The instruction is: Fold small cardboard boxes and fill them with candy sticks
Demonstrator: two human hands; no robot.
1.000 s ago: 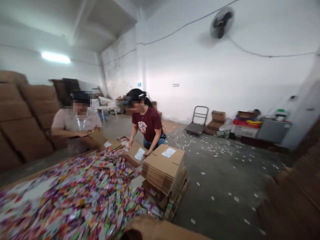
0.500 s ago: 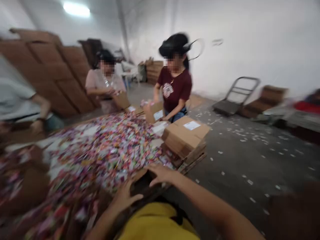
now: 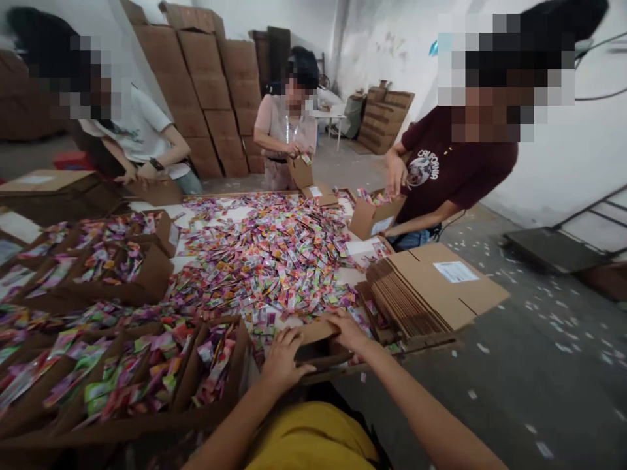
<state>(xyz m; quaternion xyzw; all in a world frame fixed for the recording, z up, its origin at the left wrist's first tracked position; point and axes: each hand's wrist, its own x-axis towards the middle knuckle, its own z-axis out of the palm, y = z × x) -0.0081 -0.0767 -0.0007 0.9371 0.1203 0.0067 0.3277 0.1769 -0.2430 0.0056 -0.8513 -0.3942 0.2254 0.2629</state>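
An open cardboard box [image 3: 313, 331] sits at the near edge of the table, right in front of me, its inside dark. My left hand [image 3: 285, 362] grips its left side, fingers over the rim and thumb toward the near side. At the far right corner, my right hand [image 3: 347, 330] has its fingers hooked over the edge. Just beyond the box spreads a big heap of small colourful wrapped packets [image 3: 289, 261]. To my left stand several cardboard boxes [image 3: 240, 372] filled with these packets.
A stack of flattened cartons [image 3: 431, 287] with a white label lies at the table's right corner. Across the table, co-workers handle boxes, including a labelled box [image 3: 372, 219] with packets. Tall stacked cartons [image 3: 206, 91] stand behind. A flat trolley [image 3: 543, 248] is on the floor at right.
My view has turned left, so the co-workers and carton stack appear farther right and the filled boxes show more. Both hands stay at the box, the fingers now closer on its rim.
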